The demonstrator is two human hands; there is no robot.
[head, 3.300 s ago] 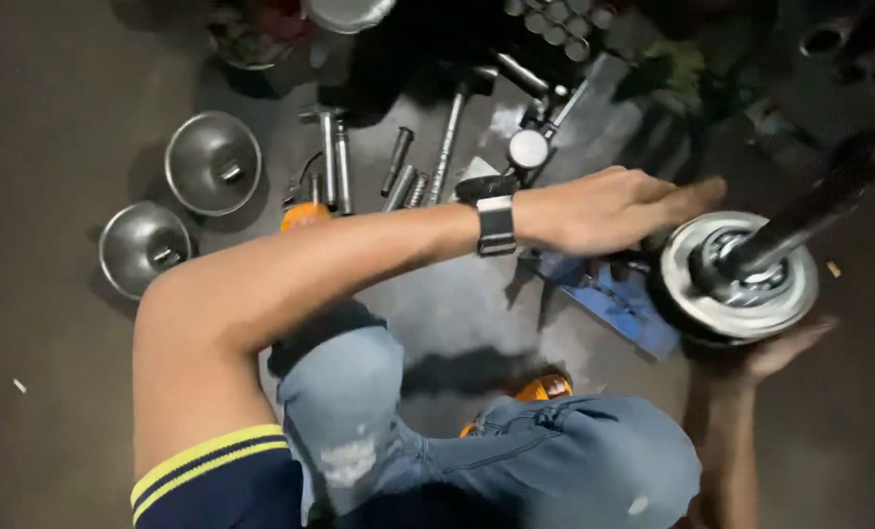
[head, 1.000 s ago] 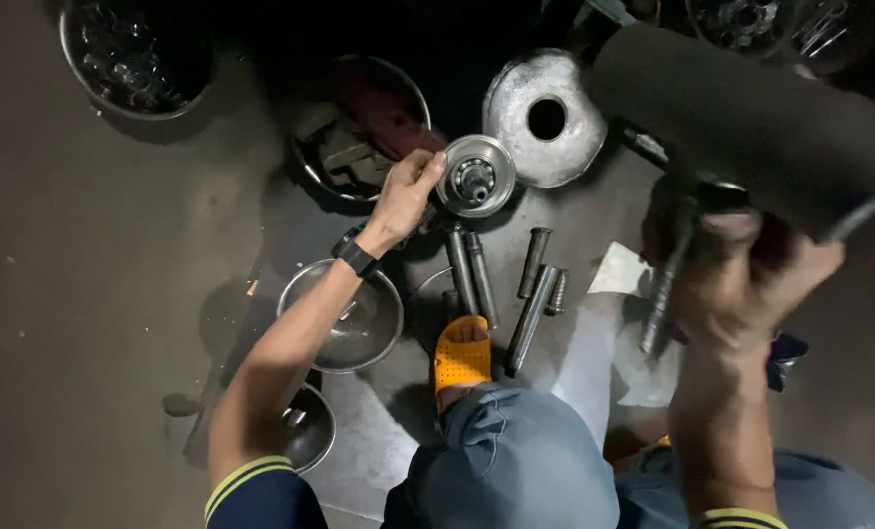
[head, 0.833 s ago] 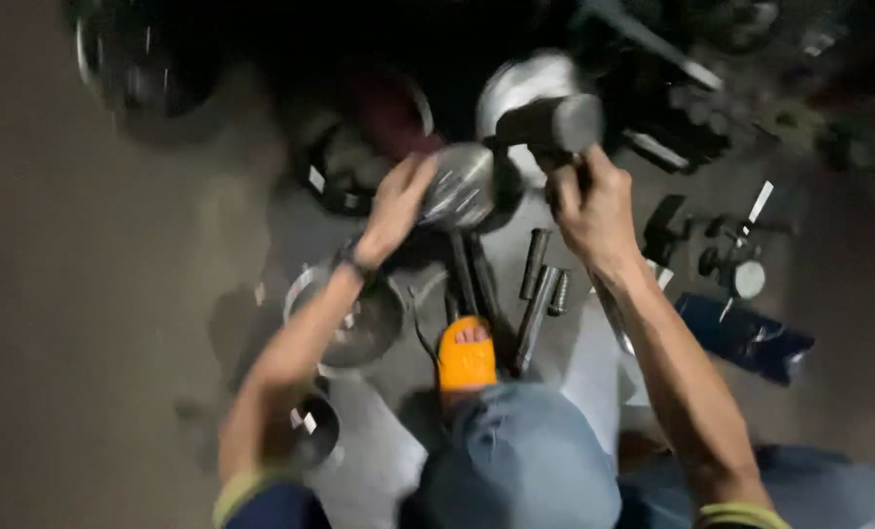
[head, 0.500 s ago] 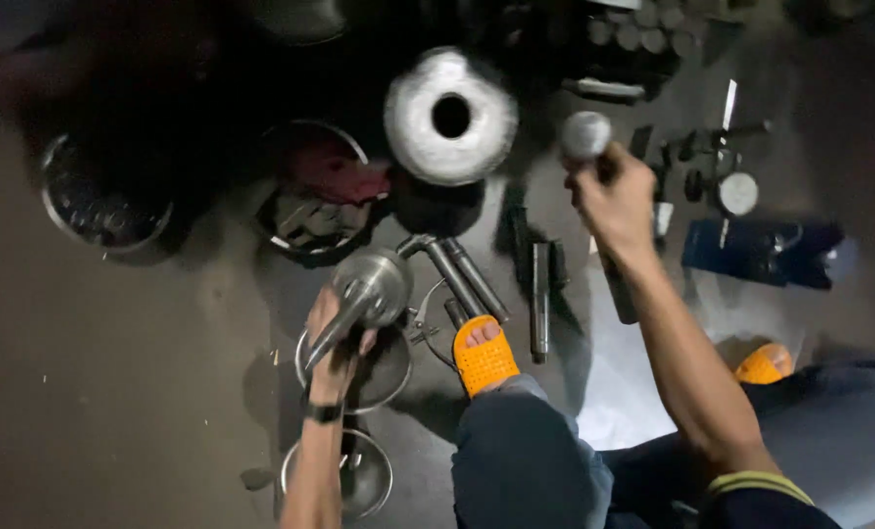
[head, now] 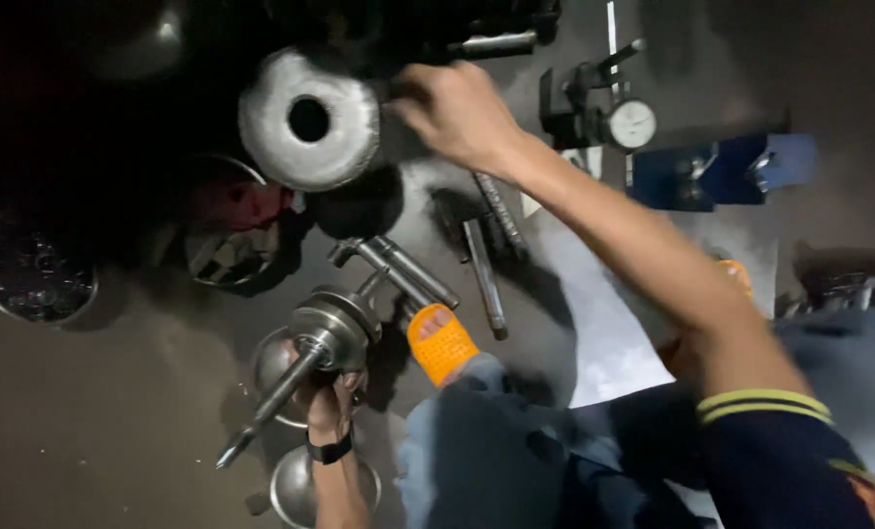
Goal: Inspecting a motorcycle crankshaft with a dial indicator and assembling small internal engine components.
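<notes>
From the head view, we see our left hand [head: 328, 400] wrapped around a metal shaft with a round flanged head [head: 312, 351], fingers clamped on it just below the head. The shaft slants down to the left, its thin end pointing at the floor [head: 114, 431]. It hangs above a steel bowl [head: 273, 364], and a second steel bowl [head: 295, 495] sits nearer to us, beside the wrist.

Our right hand [head: 454, 113] reaches far forward, close to a large metal disc with a centre hole [head: 308, 120]. The hand is blurred, and we cannot tell whether its fingers are apart or closed on anything.

Loose steel rods [head: 484, 274] lie on the floor between the arms, an orange sandal [head: 440, 343] below them. A dial gauge [head: 631, 124] stands to the right.
</notes>
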